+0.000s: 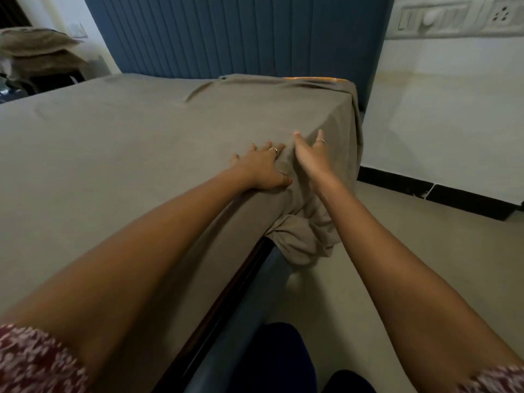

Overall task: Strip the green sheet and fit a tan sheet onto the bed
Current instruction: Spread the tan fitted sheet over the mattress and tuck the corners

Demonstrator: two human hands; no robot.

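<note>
A tan sheet [127,154] covers the top of the bed and hangs loose over its right side, bunched in folds near the bed frame [300,245]. My left hand [262,165] lies flat on the sheet at the mattress's right edge, fingers spread and the thumb over the side. My right hand [312,156] is open just beside it, palm turned toward the draped side of the sheet, fingers straight. At the far corner a strip of orange mattress [312,78] shows above the sheet. No green sheet is in view.
A blue ribbed headboard [226,35] stands behind the bed. Tan pillows [39,49] are stacked on furniture at the far left. A white wall with a switch panel [442,18] and black skirting runs on the right, with beige floor [397,236] beside the bed.
</note>
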